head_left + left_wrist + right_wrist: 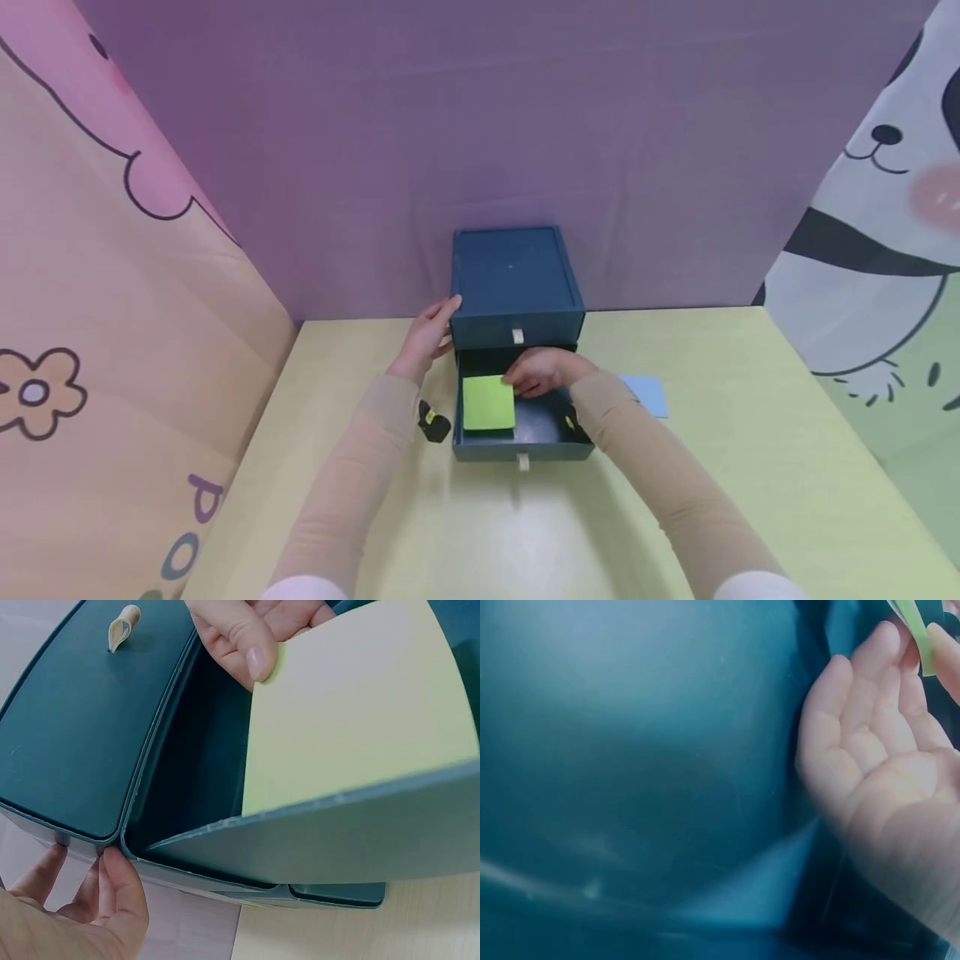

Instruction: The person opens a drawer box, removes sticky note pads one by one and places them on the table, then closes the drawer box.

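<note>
My right hand (542, 371) pinches a light green sticky note (488, 403) by its upper right corner, between thumb and fingers. The note is over the left part of the pulled-out lower drawer (523, 452) of a dark blue-green drawer cabinet (510, 267). In the left wrist view the green note (352, 712) stands tilted behind the drawer's side wall. The right wrist view shows only a thin green strip at the fingertips. My left hand (429, 333) touches the cabinet's left side near the front corner of the upper drawer, its fingertips (120, 862) against the edge.
The closed upper drawer has a pale loop tab (517, 336), and the lower one a similar tab (523, 462). A light blue paper square (649, 395) lies on the pale table right of the cabinet. A small black piece with yellow (433, 422) shows beside the left forearm.
</note>
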`<action>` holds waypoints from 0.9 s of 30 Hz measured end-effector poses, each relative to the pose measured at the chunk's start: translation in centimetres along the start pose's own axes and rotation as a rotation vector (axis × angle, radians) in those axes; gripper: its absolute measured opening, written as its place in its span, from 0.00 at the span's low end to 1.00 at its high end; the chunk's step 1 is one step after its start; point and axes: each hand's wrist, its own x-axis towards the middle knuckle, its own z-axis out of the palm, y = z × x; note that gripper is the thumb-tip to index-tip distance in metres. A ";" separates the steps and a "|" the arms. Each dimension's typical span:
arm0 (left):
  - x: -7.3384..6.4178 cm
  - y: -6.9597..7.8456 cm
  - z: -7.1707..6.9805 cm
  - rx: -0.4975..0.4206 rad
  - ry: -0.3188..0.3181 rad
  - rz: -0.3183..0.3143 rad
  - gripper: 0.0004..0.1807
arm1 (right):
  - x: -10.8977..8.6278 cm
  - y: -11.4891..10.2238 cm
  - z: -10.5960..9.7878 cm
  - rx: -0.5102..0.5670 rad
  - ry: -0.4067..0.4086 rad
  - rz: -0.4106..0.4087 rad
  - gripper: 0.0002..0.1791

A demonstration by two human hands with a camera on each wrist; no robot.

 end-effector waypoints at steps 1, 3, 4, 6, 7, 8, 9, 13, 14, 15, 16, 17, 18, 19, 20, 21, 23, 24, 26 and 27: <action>0.0 0.0 0.0 -0.003 0.001 0.000 0.38 | 0.0 0.0 0.0 0.018 0.001 0.000 0.21; -0.1 0.0 0.0 -0.005 0.001 0.000 0.38 | -0.1 0.0 0.1 0.055 0.001 -0.005 0.16; -0.1 0.0 0.0 -0.005 0.000 -0.001 0.38 | -0.1 0.1 0.1 0.074 -0.001 -0.010 0.13; -0.1 -0.1 0.0 -0.006 -0.002 -0.003 0.38 | -0.2 0.0 0.1 0.109 -0.009 -0.014 0.07; -0.1 -0.1 0.0 -0.007 -0.002 -0.004 0.37 | -0.3 0.0 0.1 0.124 -0.015 -0.016 0.04; -0.2 -0.1 0.0 -0.005 -0.002 -0.005 0.37 | -0.3 0.0 0.1 0.135 -0.019 -0.020 0.03; -0.2 0.0 0.0 -0.005 -0.001 -0.006 0.37 | -0.4 0.0 0.1 0.140 -0.023 -0.025 0.03; -0.2 0.0 0.0 -0.005 -0.003 -0.001 0.37 | -0.6 -0.1 0.0 0.152 -0.039 -0.034 0.06; -0.2 0.1 0.0 -0.006 -0.004 0.000 0.37 | -0.7 -0.1 0.0 0.151 -0.044 -0.036 0.06; -0.2 0.1 0.0 -0.008 -0.003 0.001 0.37 | -0.7 -0.1 0.0 0.147 -0.048 -0.037 0.06; -0.2 0.1 0.0 -0.010 -0.005 0.001 0.37 | -0.7 -0.1 -0.1 0.144 -0.052 -0.038 0.06; -0.2 0.1 0.0 -0.011 -0.006 0.001 0.37 | -0.8 -0.1 -0.1 0.141 -0.053 -0.040 0.05; -0.2 0.1 0.0 -0.013 -0.007 0.002 0.37 | -0.8 -0.2 -0.1 0.139 -0.053 -0.042 0.05; -0.2 0.1 0.0 -0.015 -0.008 0.002 0.37 | -0.9 -0.2 -0.1 0.134 -0.055 -0.044 0.04; -0.2 0.1 0.1 -0.015 -0.009 0.002 0.37 | -0.9 -0.2 -0.1 0.134 -0.054 -0.044 0.04; -0.2 0.1 0.1 -0.015 -0.011 0.003 0.37 | -1.0 -0.3 -0.1 0.135 -0.053 -0.043 0.04; -0.3 0.1 0.1 -0.017 -0.014 0.003 0.37 | -1.2 -0.5 0.0 0.137 -0.050 -0.041 0.03; -0.3 0.2 0.1 -0.019 -0.013 0.001 0.37 | -1.3 -0.6 0.0 0.135 -0.053 -0.038 0.03; -0.3 0.2 0.1 -0.022 -0.010 -0.002 0.37 | -1.7 -0.9 0.1 0.125 -0.055 -0.036 0.02; -0.4 0.2 0.0 -0.024 -0.009 -0.003 0.37 | -1.8 -1.1 0.1 0.118 -0.056 -0.035 0.03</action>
